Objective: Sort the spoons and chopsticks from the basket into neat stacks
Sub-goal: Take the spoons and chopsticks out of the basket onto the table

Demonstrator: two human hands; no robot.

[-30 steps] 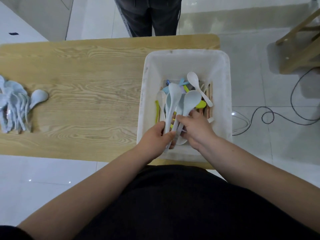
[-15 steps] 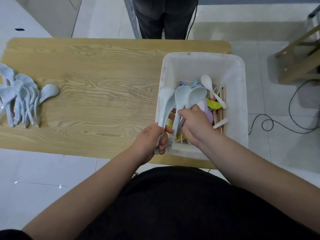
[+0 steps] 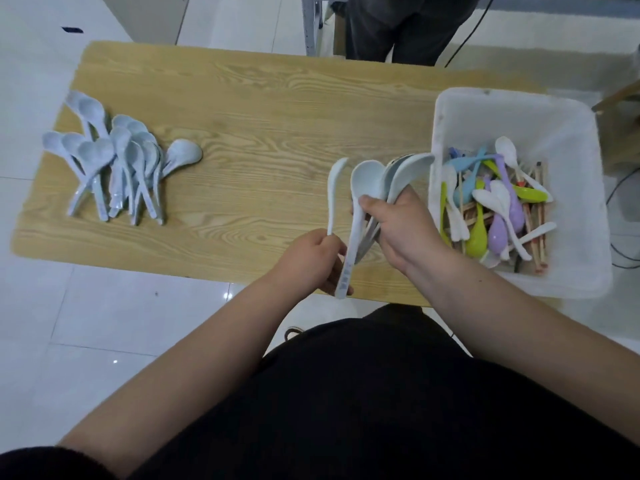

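I see pale spoons (image 3: 367, 178) of smooth, glossy plastic, a matt wood-grain table (image 3: 270, 109), and at three o'clock a frosted white plastic basket (image 3: 575, 143).

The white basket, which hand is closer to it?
Right. The right hand, gripping pale spoons, is just left of the basket; the left hand, gripping their handles, is farther left.

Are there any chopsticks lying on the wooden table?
No, the table holds only a pile of pale spoons; the chopsticks all lie in the white basket.
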